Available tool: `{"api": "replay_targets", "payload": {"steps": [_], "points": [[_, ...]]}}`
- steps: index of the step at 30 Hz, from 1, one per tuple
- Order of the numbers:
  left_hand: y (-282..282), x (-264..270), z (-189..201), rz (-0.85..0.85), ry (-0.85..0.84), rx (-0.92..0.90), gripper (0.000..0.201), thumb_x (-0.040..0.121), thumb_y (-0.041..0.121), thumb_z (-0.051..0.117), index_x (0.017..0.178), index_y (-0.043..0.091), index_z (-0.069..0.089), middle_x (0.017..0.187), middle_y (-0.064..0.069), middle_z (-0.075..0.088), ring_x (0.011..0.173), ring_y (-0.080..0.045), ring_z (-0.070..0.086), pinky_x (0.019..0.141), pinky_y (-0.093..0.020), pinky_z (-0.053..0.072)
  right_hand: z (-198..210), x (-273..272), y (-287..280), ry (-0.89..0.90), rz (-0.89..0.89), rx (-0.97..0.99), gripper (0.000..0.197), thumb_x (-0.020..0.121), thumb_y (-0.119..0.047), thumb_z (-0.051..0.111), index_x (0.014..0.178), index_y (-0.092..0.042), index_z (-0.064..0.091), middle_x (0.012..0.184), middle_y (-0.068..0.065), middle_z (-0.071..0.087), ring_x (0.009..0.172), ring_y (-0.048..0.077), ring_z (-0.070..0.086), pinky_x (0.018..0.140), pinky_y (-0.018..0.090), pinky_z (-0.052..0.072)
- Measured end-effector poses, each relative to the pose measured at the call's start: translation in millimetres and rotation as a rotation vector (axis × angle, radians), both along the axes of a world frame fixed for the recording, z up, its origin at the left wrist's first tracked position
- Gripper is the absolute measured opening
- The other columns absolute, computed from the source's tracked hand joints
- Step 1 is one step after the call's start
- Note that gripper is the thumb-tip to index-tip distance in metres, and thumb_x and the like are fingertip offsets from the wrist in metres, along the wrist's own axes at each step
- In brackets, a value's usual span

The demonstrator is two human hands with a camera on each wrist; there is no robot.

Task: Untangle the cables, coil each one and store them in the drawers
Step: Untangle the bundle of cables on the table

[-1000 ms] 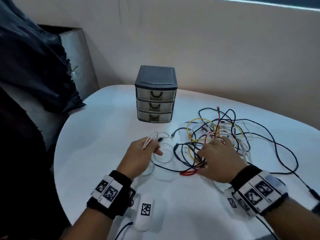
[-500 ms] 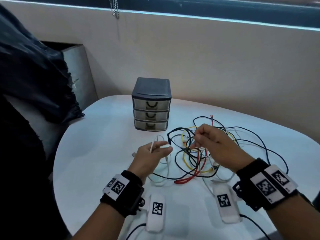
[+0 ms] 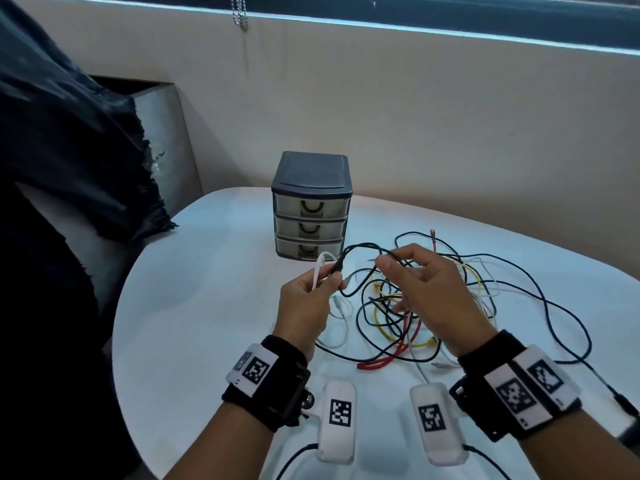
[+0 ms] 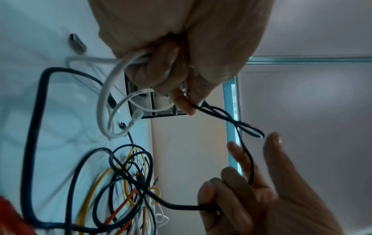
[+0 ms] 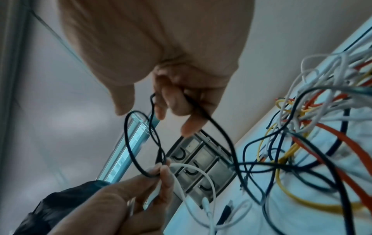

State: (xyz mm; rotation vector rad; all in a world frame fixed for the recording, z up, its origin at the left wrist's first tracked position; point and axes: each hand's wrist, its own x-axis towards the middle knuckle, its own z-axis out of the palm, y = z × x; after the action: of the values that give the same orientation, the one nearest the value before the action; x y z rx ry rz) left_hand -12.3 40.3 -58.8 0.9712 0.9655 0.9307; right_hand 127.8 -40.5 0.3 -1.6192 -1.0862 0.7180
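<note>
Both hands raised above the white, smooth, rounded table (image 3: 207, 341), near side of the drawer unit (image 3: 311, 206). Left hand (image 3: 304, 306): grip closed on a folded white cable (image 3: 320, 263), round, rubbery jacket, with thumb and forefinger also pinching a thin black cable (image 3: 360, 247). Right hand (image 3: 436, 292): grip pinches the same black cable further along; it arcs between the two hands and forms a small loop in the left wrist view. Remaining tangle (image 3: 408, 317) lies on the table under and right of the right hand: thin black, white, yellow and a thicker red-orange strand, overlapping; individual runs cannot be traced. Drawer unit: dark plastic top, three translucent grey drawers with dark curved handles, all shut, contents not discernible. Black cable at the far right runs to the frame edge, end partly cut off. Wrist views motion-blurred on the tangle.
</note>
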Motion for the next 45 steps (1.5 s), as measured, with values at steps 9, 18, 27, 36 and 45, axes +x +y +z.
{"api": "replay_targets", "payload": {"steps": [9, 18, 27, 36, 45], "points": [[14, -45, 4, -0.139, -0.214, -0.103, 0.025, 0.097, 0.012, 0.054, 0.087, 0.016, 0.076, 0.068, 0.004, 0.053, 0.059, -0.014, 0.012, 0.036, -0.015, 0.017, -5, 26, -1, -0.093, -0.019, 0.024, 0.026, 0.098, -0.023, 0.058, 0.078, -0.013, 0.072, 0.045, -0.01, 0.033, 0.037, 0.004, 0.032, 0.044, 0.008, 0.032], [18, -70, -10, -0.098, 0.081, 0.035, 0.026, 0.095, 0.032, 0.058, 0.091, 0.014, 0.077, 0.067, 0.003, 0.057, 0.041, -0.007, 0.02, 0.043, -0.021, 0.013, 9, 110, 16, 0.201, -0.576, 0.282, 0.027, 0.098, -0.022, 0.056, 0.071, -0.019, 0.06, 0.036, -0.013, 0.03, 0.032, 0.005, 0.024, 0.035, 0.012, 0.022], [37, -91, 26, 0.185, 0.112, 0.233, 0.032, 0.101, 0.037, 0.048, 0.081, 0.018, 0.066, 0.056, 0.005, 0.041, 0.045, -0.01, 0.024, 0.038, -0.016, 0.017, 12, 154, -5, 0.17, -0.679, 0.014, 0.027, 0.098, -0.007, 0.036, 0.087, -0.014, 0.06, 0.045, -0.007, 0.046, 0.03, 0.004, 0.039, 0.046, 0.022, 0.04], [28, -107, 149, -0.234, 0.17, 0.589, 0.027, 0.095, 0.022, 0.055, 0.084, 0.015, 0.078, 0.058, 0.003, 0.045, 0.049, -0.009, 0.024, 0.045, -0.021, 0.015, 48, 17, -2, -0.39, -0.288, 0.245, 0.025, 0.09, -0.03, 0.068, 0.115, -0.027, 0.065, 0.118, -0.006, 0.064, 0.104, 0.006, 0.062, 0.087, 0.031, 0.051], [14, -90, 159, -0.204, 0.334, 0.867, 0.015, 0.09, 0.018, 0.068, 0.086, 0.005, 0.074, 0.05, 0.018, 0.055, 0.047, 0.002, 0.047, 0.051, -0.007, 0.035, 90, -55, 39, -0.304, 0.208, 0.238, 0.033, 0.101, -0.029, 0.054, 0.084, -0.008, 0.072, 0.062, 0.005, 0.069, 0.053, 0.017, 0.069, 0.046, 0.024, 0.049]]}}
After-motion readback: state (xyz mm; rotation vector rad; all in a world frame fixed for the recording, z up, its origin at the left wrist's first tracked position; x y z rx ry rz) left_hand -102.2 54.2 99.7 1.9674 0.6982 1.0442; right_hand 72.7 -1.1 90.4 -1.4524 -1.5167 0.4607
